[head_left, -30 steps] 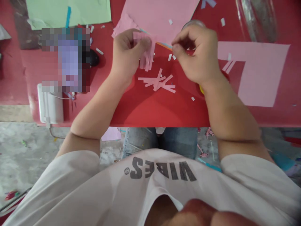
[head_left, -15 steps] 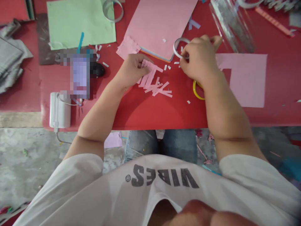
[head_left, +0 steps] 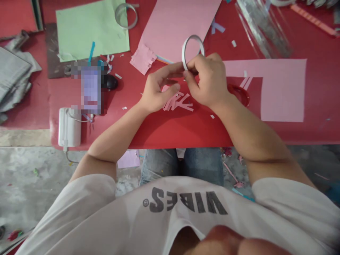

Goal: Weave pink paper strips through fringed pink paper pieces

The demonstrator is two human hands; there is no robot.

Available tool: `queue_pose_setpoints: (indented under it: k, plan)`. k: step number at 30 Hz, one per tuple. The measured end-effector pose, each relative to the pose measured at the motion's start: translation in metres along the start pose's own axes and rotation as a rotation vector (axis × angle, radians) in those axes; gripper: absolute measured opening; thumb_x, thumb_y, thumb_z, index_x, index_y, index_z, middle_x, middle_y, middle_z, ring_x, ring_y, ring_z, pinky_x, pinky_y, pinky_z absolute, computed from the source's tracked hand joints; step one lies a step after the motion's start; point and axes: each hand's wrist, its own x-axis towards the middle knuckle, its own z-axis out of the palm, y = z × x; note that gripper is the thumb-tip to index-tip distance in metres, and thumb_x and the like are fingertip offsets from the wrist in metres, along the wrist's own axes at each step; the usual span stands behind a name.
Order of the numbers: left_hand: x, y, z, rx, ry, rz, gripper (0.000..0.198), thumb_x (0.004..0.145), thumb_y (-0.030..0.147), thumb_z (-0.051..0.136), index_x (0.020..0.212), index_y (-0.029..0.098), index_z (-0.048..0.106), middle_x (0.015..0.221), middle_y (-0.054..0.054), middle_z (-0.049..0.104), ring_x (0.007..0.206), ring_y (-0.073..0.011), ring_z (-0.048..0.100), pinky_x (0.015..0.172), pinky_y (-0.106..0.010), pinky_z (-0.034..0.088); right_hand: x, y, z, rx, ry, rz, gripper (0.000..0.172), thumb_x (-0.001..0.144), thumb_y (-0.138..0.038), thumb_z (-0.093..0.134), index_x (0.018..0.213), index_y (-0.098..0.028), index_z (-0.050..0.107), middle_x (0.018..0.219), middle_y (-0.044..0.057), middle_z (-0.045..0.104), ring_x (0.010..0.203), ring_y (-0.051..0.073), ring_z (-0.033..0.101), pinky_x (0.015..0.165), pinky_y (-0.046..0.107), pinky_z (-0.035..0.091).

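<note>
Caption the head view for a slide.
Right hand holds a white tape roll; open left hand beside it, above pink paper strips on a red table.

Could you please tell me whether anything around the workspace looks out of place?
Two things, perhaps: white scraps lie scattered over the red table, and a lilac sheet lies on the floor, as if dropped.

Some Parts Are Hidden

Your right hand (head_left: 208,79) hides the bottom of the tape roll (head_left: 183,53). Your left hand (head_left: 162,88) covers part of the pink strips (head_left: 183,105). Blurry squares hide the phone (head_left: 90,86). The top edge cuts off the big pink paper (head_left: 177,30), and the left edge cuts off the gray papers (head_left: 12,72).
</note>
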Motion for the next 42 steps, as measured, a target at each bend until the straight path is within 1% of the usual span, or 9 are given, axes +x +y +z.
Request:
queue_pose_setpoints:
  k: [9, 15, 20, 25, 28, 31, 34, 37, 42]
  plan:
    - [0.001, -0.008, 0.003, -0.181, -0.08, 0.018, 0.081, 0.083, 0.075, 0.074, 0.152, 0.041, 0.051, 0.143, -0.001, 0.067, 0.14, -0.0342, 0.063, 0.104, -0.049, 0.064, 0.001, 0.0, -0.005, -0.056, -0.047, 0.001, 0.023, 0.107, -0.043, 0.04, 0.108, -0.031, 0.06, 0.087, 0.007, 0.072, 0.082, 0.033, 0.067, 0.097, 0.056, 0.046]
    - [0.002, -0.017, 0.002, -0.285, -0.086, 0.057, 0.085, 0.076, 0.07, 0.085, 0.151, 0.044, 0.055, 0.149, -0.001, 0.065, 0.138, -0.0367, 0.064, 0.098, -0.049, 0.066, 0.001, -0.003, -0.011, -0.099, -0.066, -0.007, 0.025, 0.107, -0.041, 0.039, 0.104, -0.032, 0.062, 0.087, 0.007, 0.073, 0.081, 0.031, 0.066, 0.099, 0.056, 0.045]
    - [-0.001, -0.014, 0.004, -0.216, -0.05, 0.069, 0.079, 0.081, 0.076, 0.077, 0.149, 0.042, 0.056, 0.153, 0.0, 0.062, 0.135, -0.0353, 0.066, 0.102, -0.051, 0.064, 0.001, -0.002, -0.011, -0.098, -0.051, 0.018, 0.024, 0.107, -0.04, 0.041, 0.103, -0.033, 0.063, 0.087, 0.006, 0.074, 0.08, 0.03, 0.065, 0.099, 0.055, 0.045]
    - [-0.01, -0.003, 0.012, 0.023, 0.14, -0.048, 0.056, 0.098, 0.078, 0.05, 0.13, 0.034, 0.065, 0.134, -0.001, 0.071, 0.129, -0.029, 0.07, 0.109, -0.051, 0.06, 0.0, -0.001, -0.009, -0.066, -0.005, 0.006, 0.025, 0.106, -0.045, 0.042, 0.1, -0.033, 0.063, 0.082, 0.005, 0.073, 0.075, 0.031, 0.064, 0.097, 0.057, 0.046]
    - [-0.012, -0.001, 0.014, 0.05, 0.215, -0.11, 0.051, 0.101, 0.073, 0.049, 0.126, 0.031, 0.064, 0.122, -0.003, 0.073, 0.127, -0.0273, 0.07, 0.106, -0.049, 0.061, -0.001, -0.003, -0.01, -0.035, -0.044, 0.001, 0.024, 0.105, -0.048, 0.045, 0.101, -0.034, 0.064, 0.081, 0.005, 0.072, 0.077, 0.032, 0.065, 0.102, 0.06, 0.044]
    - [-0.01, 0.001, 0.015, -0.024, 0.191, -0.14, 0.055, 0.096, 0.068, 0.06, 0.14, 0.034, 0.057, 0.13, -0.003, 0.071, 0.13, -0.0285, 0.068, 0.105, -0.048, 0.062, -0.002, -0.005, -0.01, -0.005, -0.076, 0.008, 0.025, 0.104, -0.046, 0.044, 0.102, -0.033, 0.066, 0.082, 0.006, 0.072, 0.081, 0.033, 0.067, 0.106, 0.062, 0.042]
    - [-0.01, 0.004, 0.017, -0.095, 0.095, -0.138, 0.063, 0.092, 0.064, 0.066, 0.146, 0.035, 0.055, 0.135, -0.005, 0.07, 0.131, -0.0301, 0.068, 0.107, -0.05, 0.061, -0.003, -0.005, -0.008, 0.018, -0.076, 0.026, 0.026, 0.104, -0.043, 0.044, 0.099, -0.032, 0.067, 0.083, 0.007, 0.072, 0.084, 0.034, 0.067, 0.107, 0.064, 0.04]
    - [-0.011, 0.004, 0.018, -0.132, 0.075, -0.089, 0.061, 0.092, 0.065, 0.064, 0.144, 0.034, 0.058, 0.136, -0.006, 0.07, 0.131, -0.0307, 0.068, 0.108, -0.052, 0.061, -0.003, -0.004, -0.008, 0.001, -0.065, 0.025, 0.025, 0.104, -0.043, 0.045, 0.098, -0.032, 0.067, 0.083, 0.007, 0.072, 0.084, 0.034, 0.067, 0.108, 0.065, 0.038]
    - [-0.011, 0.001, 0.02, -0.087, 0.146, -0.032, 0.046, 0.096, 0.06, 0.062, 0.132, 0.032, 0.065, 0.133, -0.004, 0.071, 0.128, -0.0302, 0.071, 0.106, -0.052, 0.062, -0.001, -0.005, -0.01, -0.042, -0.054, -0.015, 0.026, 0.104, -0.041, 0.045, 0.095, -0.031, 0.067, 0.079, 0.006, 0.07, 0.08, 0.032, 0.065, 0.106, 0.063, 0.039]
